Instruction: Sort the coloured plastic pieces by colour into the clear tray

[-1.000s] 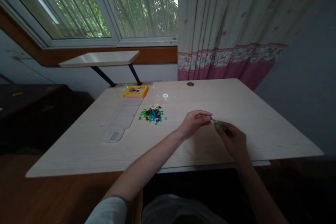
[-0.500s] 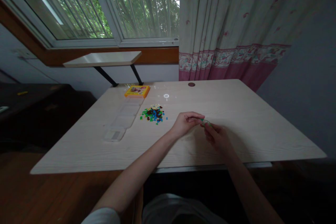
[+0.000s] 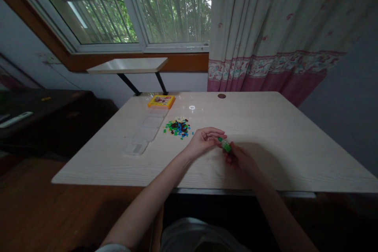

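**One small green build in hand, a heap of pieces lying loose**

From my remote seat I am looking down at a pale wood-grain table (image 3: 301,145), which is carrying the whole spread. On its left half a long, flat, transparent plastic tray (image 3: 152,125) is lying with its labelled end towards me.

The right hand (image 3: 238,159) is gripping a small build of bright green and see-through pieces (image 3: 226,147), its fingers wrapping the lower end. The left hand (image 3: 203,140) is facing it with half-bent fingers set narrow by the build's darker green tip; I am not able to tell whether they are pinching that tip or only hovering beside it.

At the tray's far end a yellow rectangular box (image 3: 161,101) with a printed top is resting. Just right of the tray, a heap of small plastic pieces (image 3: 178,128) in green, blue, dark brown and pale yellow is sitting.

The build itself appears to be hanging above the table, right of the heap. I am judging the work to be early: a few pieces seem joined there, while far more are lying loose. How many of those belong with it, I am not able to tell. Smallest of all, a single blue piece (image 3: 193,133) is lying just apart from the heap.
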A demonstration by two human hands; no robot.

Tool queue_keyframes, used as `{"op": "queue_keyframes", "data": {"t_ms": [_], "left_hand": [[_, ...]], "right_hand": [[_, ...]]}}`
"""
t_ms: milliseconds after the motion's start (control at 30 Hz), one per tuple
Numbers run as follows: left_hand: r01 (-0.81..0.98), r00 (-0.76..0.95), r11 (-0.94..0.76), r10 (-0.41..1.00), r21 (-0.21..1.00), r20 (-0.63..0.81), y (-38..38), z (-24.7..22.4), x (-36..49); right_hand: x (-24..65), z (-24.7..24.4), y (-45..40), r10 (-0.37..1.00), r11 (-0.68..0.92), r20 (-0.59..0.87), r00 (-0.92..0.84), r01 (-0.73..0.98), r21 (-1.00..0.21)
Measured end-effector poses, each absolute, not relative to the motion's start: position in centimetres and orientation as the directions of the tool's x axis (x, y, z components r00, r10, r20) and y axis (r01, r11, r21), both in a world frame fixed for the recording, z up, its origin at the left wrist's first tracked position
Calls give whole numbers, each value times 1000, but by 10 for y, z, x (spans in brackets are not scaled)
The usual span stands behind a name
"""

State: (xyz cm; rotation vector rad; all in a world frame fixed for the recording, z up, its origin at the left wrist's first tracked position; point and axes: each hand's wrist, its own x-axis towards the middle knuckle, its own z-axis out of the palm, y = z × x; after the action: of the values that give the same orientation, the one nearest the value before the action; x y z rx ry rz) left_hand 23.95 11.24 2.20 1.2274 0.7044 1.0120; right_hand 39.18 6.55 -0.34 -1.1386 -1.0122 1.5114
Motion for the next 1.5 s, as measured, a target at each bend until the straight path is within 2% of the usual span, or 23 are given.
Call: {"op": "queue_keyframes", "data": {"t_ms": [67, 167, 267, 333, 400, 500, 600, 667, 733, 800, 900, 1067, 1167, 1333, 1500], "left_hand": [[-175, 331, -48, 938, 983, 105, 113, 22, 235], [152, 235, -96, 970, 984, 59, 114, 22, 230], [479, 271, -152, 962, 865, 19, 111, 24, 229], [551, 338, -239, 940, 800, 48, 107, 27, 230], [539, 424, -332, 901, 774, 91, 102, 33, 229], [404, 548, -421, 823, 812, 154, 96, 39, 225], [246, 547, -384, 813, 890, 199, 94, 38, 220], [226, 489, -273, 862, 935, 134, 96, 33, 217], [286, 452, -141, 892, 948, -4, 98, 27, 217], [349, 451, -79, 887, 934, -94, 99, 23, 217], [358, 478, -113, 875, 927, -78, 96, 22, 219], [455, 479, -238, 878, 858, -10, 89, 31, 220], [502, 457, -279, 889, 819, 23, 89, 33, 219], [464, 439, -184, 897, 866, -45, 79, 39, 208], [607, 369, -285, 928, 742, 55, 41, 64, 177]], "right_hand": [[390, -5, 66, 979, -183, -163, -118, -184, -966], [388, -9, 69, 984, -150, -138, -110, -111, -982], [387, -14, 71, 989, -114, -110, -101, -35, -993], [387, -18, 71, 991, -77, -77, -107, -2, -997], [388, -19, 71, 991, -71, -70, -114, -1, -997], [388, -18, 69, 982, -154, -144, -124, -73, -985], [389, -16, 68, 976, -185, -170, -138, -101, -978], [389, -15, 67, 983, -119, -115, -141, -20, -993], [390, -15, 66, 990, -8, -26, -136, 137, -991], [391, -14, 64, 989, 98, 60, -133, 304, -948], [391, -11, 61, 981, 183, 130, -146, 457, -871], [390, -7, 60, 976, 209, 146, -159, 519, -829], [390, -7, 62, 981, 188, 130, -147, 519, -834], [378, -8, 57, 978, 154, 85, -191, 383, -911], [342, -3, 38, 949, 174, 92, -302, 255, -951]]}}
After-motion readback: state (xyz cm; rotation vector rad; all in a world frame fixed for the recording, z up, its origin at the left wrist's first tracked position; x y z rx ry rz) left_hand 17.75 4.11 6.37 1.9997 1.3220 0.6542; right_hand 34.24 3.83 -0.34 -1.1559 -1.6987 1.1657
